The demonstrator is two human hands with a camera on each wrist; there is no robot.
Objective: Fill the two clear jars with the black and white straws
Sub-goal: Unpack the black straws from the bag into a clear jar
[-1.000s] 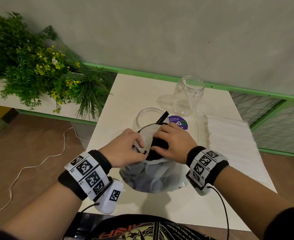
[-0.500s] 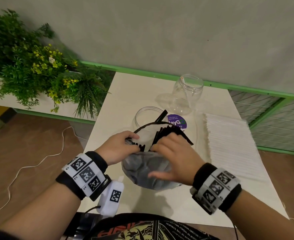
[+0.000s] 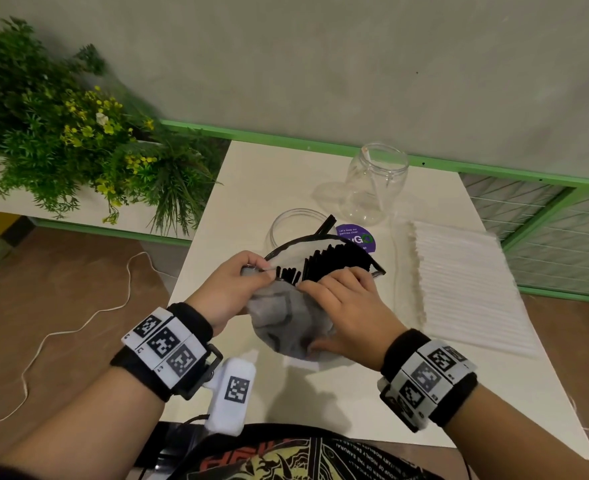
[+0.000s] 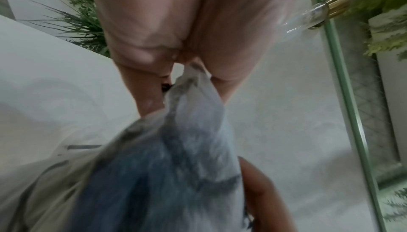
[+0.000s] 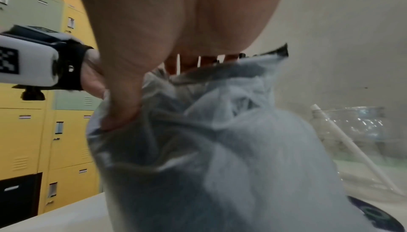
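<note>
A crumpled translucent plastic bag [image 3: 286,323] full of black straws [image 3: 331,261] stands between my hands on the white table [image 3: 251,174]. My left hand [image 3: 260,271] pinches the bag's rim [image 4: 191,75] at the left. My right hand [image 3: 320,317] grips the bag's body from outside, fingers over the top and thumb [image 5: 123,113] low on its side. The straws fan out of the open mouth. Just behind stands a clear jar [image 3: 286,223] with one black straw [image 3: 324,225] in it. A second clear jar [image 3: 377,183] at the back holds one white straw [image 5: 343,141]. White straws [image 3: 466,282] lie piled at the right.
A purple round sticker [image 3: 357,237] shows behind the bag. Green plants [image 3: 71,140] stand left of the table, and a green rail [image 3: 493,171] runs along its back and right side. Yellow and green lockers [image 5: 44,131] show in the right wrist view. A white cable [image 3: 78,327] lies on the floor.
My right hand has come out of the bag's mouth and slid down its outside. The black straws now stick farther out and fan across the opening. My left hand keeps pinching the rim.
</note>
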